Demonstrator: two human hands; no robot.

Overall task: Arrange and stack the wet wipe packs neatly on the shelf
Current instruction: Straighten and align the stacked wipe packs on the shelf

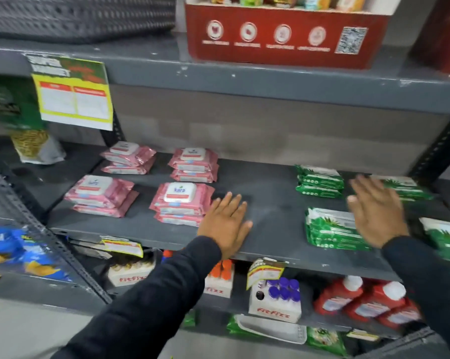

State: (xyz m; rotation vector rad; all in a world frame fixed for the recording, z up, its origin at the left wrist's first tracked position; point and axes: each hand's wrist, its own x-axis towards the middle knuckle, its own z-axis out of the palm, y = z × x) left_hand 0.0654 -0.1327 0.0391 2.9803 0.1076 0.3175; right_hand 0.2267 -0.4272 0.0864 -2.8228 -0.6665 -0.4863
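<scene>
Both hands are flat, fingers spread and holding nothing, the left hand (225, 224) by the 4 pink plastic wet wipe stacks (182, 200) at 9 o'clock on the grey metal shelf (270, 203), so the blurry right hand (376, 211) could knock the soft green wet wipe stacks (332, 229) at 3 o'clock crooked.

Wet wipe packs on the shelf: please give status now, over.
Left hand flat, open on the shelf; right hand open, blurred, above green packs. Pink packs in four stacks. Nothing held, nothing in the way.

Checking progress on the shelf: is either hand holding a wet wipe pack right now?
No: the left hand lies flat and open on the bare shelf, and the right hand hovers open above the green packs.
</scene>
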